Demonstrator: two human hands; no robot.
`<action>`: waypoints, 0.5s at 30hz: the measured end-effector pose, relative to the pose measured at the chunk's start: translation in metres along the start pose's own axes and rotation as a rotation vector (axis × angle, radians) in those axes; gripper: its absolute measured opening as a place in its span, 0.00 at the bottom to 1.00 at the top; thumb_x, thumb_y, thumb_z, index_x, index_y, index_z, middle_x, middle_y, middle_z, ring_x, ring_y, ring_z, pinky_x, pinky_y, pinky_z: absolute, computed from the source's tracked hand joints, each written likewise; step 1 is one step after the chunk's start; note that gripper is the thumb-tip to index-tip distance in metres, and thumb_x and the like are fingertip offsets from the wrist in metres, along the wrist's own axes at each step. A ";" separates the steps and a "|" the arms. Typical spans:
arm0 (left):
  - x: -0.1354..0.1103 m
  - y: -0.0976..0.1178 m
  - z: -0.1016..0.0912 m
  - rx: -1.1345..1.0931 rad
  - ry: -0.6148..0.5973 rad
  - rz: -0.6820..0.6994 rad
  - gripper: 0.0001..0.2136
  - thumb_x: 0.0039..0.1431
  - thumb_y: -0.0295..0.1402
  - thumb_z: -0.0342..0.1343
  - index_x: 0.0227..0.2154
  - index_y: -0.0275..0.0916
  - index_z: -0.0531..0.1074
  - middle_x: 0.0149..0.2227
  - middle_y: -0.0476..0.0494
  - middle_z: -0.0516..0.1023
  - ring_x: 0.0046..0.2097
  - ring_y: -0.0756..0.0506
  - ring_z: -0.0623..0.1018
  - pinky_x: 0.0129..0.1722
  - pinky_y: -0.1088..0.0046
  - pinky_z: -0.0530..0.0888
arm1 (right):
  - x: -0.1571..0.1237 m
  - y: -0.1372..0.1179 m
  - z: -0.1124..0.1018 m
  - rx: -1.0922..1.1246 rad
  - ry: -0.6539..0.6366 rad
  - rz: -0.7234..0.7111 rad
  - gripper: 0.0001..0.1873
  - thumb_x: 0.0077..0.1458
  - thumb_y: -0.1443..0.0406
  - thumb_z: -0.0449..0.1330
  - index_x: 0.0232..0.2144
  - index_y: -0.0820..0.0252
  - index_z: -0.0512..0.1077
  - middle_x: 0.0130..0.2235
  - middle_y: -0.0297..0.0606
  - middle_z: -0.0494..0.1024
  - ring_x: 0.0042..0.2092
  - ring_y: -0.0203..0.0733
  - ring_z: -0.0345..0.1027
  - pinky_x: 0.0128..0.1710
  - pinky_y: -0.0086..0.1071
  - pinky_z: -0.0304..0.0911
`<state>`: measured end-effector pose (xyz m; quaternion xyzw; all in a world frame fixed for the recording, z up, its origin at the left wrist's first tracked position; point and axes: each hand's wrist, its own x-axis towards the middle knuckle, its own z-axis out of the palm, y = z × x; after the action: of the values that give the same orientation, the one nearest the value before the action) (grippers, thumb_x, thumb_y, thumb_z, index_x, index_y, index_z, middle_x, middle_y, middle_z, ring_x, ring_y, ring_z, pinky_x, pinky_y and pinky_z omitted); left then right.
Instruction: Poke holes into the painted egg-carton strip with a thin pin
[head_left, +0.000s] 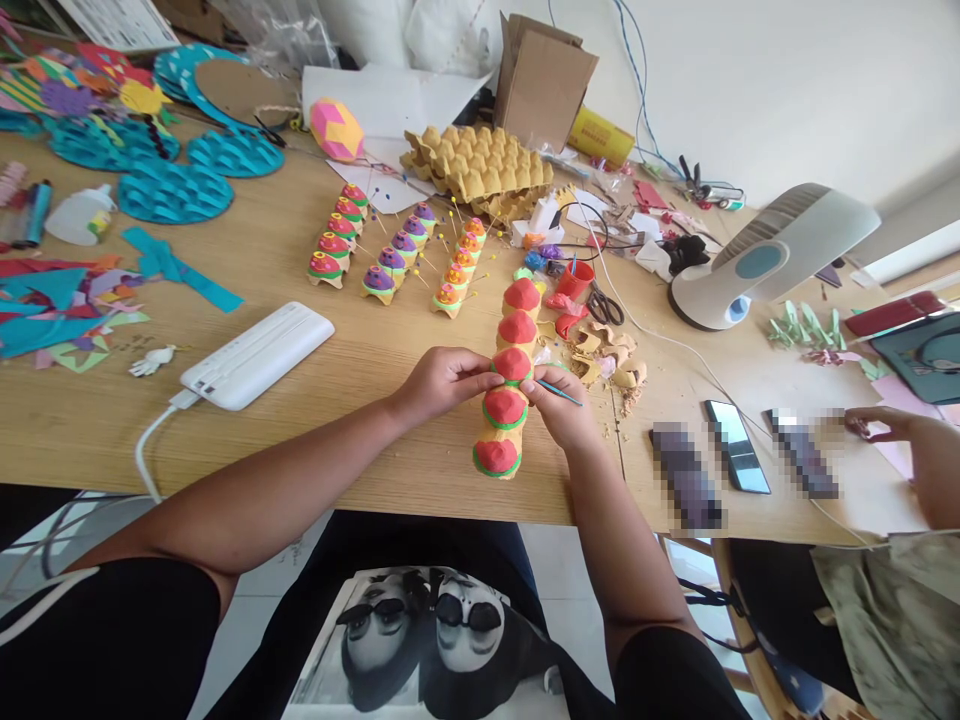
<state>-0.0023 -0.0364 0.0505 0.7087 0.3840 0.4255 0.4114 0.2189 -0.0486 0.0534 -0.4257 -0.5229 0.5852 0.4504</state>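
Between my two hands is an egg-carton strip (pixel 500 408) whose cups carry red clay tops with green rims. My left hand (pixel 454 383) pinches its left side near the middle cup. On the opposite side, my right hand (pixel 559 402) grips the strip with thumb and fingers, and a thin teal tool (pixel 559 392) sticks out from the same hand. The strip is tilted above the table's front part. Farther back stand three decorated strips: a red one (pixel 337 232), a purple one (pixel 399 252) and an orange one (pixel 460 266), with pins beside them.
A white power bank (pixel 257 355) with a cable lies at left. Carton scraps (pixel 611 358), scissors (pixel 604 305) and a red cup (pixel 575 280) lie right of the strip. A desk fan (pixel 765 260) and phones (pixel 737 447) are farther right, near another person's hand (pixel 881 424).
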 end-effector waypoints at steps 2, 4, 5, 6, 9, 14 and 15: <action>-0.001 0.000 0.001 -0.016 -0.016 -0.019 0.22 0.62 0.52 0.62 0.37 0.36 0.86 0.30 0.45 0.83 0.30 0.48 0.77 0.30 0.74 0.69 | 0.000 0.002 -0.001 0.007 0.002 0.010 0.21 0.45 0.48 0.76 0.26 0.56 0.77 0.26 0.29 0.73 0.29 0.33 0.62 0.31 0.30 0.62; -0.001 -0.001 0.001 -0.034 -0.025 -0.037 0.22 0.63 0.53 0.62 0.37 0.37 0.86 0.30 0.45 0.83 0.31 0.47 0.78 0.30 0.74 0.70 | 0.001 0.005 -0.003 0.011 0.000 0.023 0.21 0.45 0.47 0.76 0.27 0.56 0.78 0.26 0.29 0.74 0.29 0.33 0.62 0.31 0.30 0.62; -0.002 -0.001 0.001 -0.045 -0.027 -0.045 0.22 0.63 0.53 0.61 0.38 0.37 0.86 0.30 0.45 0.84 0.32 0.47 0.79 0.31 0.74 0.71 | 0.001 0.006 -0.004 0.013 -0.001 0.026 0.21 0.45 0.47 0.76 0.27 0.56 0.78 0.27 0.29 0.74 0.29 0.33 0.62 0.31 0.30 0.62; -0.002 0.000 0.002 -0.058 -0.027 -0.054 0.21 0.63 0.52 0.61 0.38 0.37 0.86 0.31 0.45 0.84 0.33 0.46 0.80 0.33 0.74 0.72 | 0.001 0.007 -0.004 0.017 -0.002 0.027 0.21 0.45 0.47 0.76 0.27 0.56 0.78 0.27 0.29 0.74 0.29 0.33 0.62 0.31 0.30 0.61; -0.003 0.002 0.002 -0.094 -0.031 -0.083 0.21 0.63 0.52 0.61 0.40 0.38 0.86 0.34 0.44 0.85 0.36 0.45 0.82 0.36 0.74 0.75 | 0.002 0.010 -0.006 0.030 -0.007 0.028 0.20 0.46 0.48 0.76 0.28 0.55 0.78 0.27 0.29 0.74 0.29 0.33 0.63 0.32 0.30 0.62; -0.002 0.003 0.003 -0.169 -0.039 -0.139 0.22 0.62 0.54 0.61 0.40 0.37 0.85 0.34 0.43 0.85 0.36 0.44 0.82 0.37 0.72 0.77 | 0.002 0.010 -0.007 0.036 -0.016 0.049 0.22 0.44 0.45 0.76 0.28 0.54 0.78 0.27 0.29 0.75 0.30 0.35 0.66 0.35 0.32 0.65; -0.001 0.003 0.003 -0.189 -0.040 -0.149 0.22 0.61 0.54 0.62 0.39 0.37 0.85 0.34 0.43 0.85 0.36 0.44 0.82 0.37 0.72 0.77 | 0.003 0.010 -0.007 0.039 -0.017 0.049 0.22 0.43 0.45 0.76 0.28 0.54 0.79 0.27 0.29 0.75 0.30 0.35 0.66 0.35 0.32 0.65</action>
<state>0.0004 -0.0393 0.0516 0.6446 0.3855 0.4137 0.5146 0.2245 -0.0449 0.0425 -0.4247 -0.5047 0.6095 0.4398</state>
